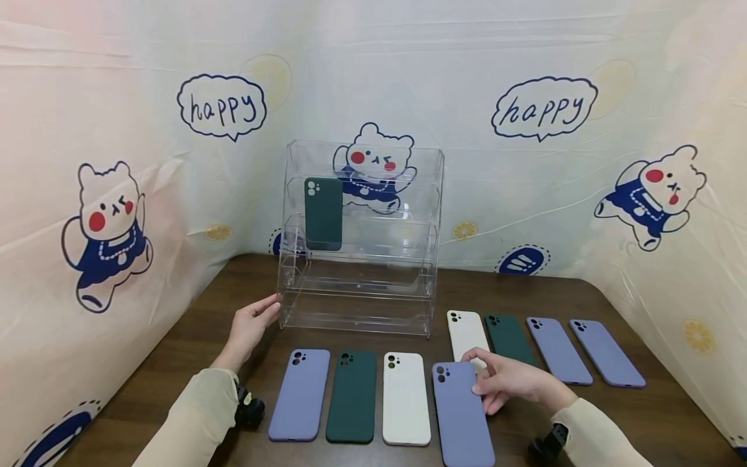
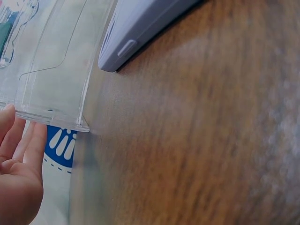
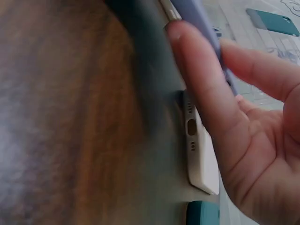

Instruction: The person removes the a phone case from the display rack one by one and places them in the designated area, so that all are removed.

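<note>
A clear acrylic tiered rack (image 1: 362, 285) stands at the table's middle with one dark green phone case (image 1: 323, 213) upright on an upper shelf. My left hand (image 1: 270, 308) lies with straight fingers against the rack's lower left corner (image 2: 51, 65); the fingers (image 2: 18, 140) hold nothing. My right hand (image 1: 475, 376) pinches the right edge of a lavender case (image 1: 461, 415) in the front row. In the right wrist view a finger (image 3: 201, 93) and thumb close on that lavender case (image 3: 197, 14), which is raised off the wood on that side.
The front row also holds a lavender case (image 1: 299, 394), a dark green case (image 1: 352, 395) and a white case (image 1: 406, 398). To the right lie a white case (image 1: 467, 332), a green case (image 1: 509, 337) and two lavender cases (image 1: 559, 349). Printed plastic sheeting walls in the brown table (image 1: 192, 337).
</note>
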{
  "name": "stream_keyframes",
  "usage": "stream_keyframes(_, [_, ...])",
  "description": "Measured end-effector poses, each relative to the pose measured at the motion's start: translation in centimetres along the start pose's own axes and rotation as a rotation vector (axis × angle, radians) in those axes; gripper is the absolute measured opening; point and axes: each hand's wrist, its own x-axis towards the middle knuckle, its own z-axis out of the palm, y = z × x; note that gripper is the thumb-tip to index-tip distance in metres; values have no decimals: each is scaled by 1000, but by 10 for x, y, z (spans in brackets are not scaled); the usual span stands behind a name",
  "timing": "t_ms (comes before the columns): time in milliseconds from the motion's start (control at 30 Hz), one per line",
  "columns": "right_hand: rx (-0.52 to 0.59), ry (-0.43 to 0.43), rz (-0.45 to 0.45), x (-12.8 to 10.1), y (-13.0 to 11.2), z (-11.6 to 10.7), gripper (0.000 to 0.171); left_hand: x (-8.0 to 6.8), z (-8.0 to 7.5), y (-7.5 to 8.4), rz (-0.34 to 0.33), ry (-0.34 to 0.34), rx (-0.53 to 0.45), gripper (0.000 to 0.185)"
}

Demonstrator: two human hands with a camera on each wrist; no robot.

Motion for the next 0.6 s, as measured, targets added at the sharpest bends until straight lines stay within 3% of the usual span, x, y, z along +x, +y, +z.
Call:
stream_keyframes(367, [-166, 93, 49, 0, 3, 12, 39, 0, 0, 0, -4, -6, 4, 42])
stream_keyframes(600, [-216, 118, 55, 1, 2, 15, 36, 0, 0, -2, 1, -2, -3, 42])
